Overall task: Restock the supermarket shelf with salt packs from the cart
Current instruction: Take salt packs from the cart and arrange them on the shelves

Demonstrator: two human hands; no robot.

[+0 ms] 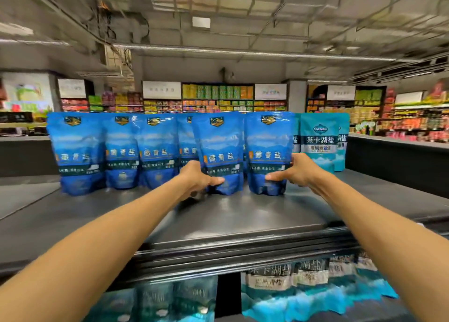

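from the head camera, both my arms reach out over the top shelf (243,214), a dark flat deck. my left hand (198,182) grips the lower left edge of a dark blue salt pack (220,151), thumb across its front and fingers curled behind. my right hand (295,171) grips a second dark blue salt pack (268,151) at its lower right edge, thumb laid across the front. both packs stand upright on the shelf, long axis vertical, printed fronts facing me, gold emblems at the top; the left one tilts slightly. they stand just beside each other, not quite touching at the base.

to their left, a row of matching blue packs (121,151) stands upright, overlapping one another, the leftmost (77,151) set a bit forward. to the right, teal salt packs (319,139) stand upright, the front one just behind my right hand's pack. on the shelf below, more teal packs (315,287) and some darker ones (170,302) show, blurred. far behind, store aisles (218,98) with coloured goods.
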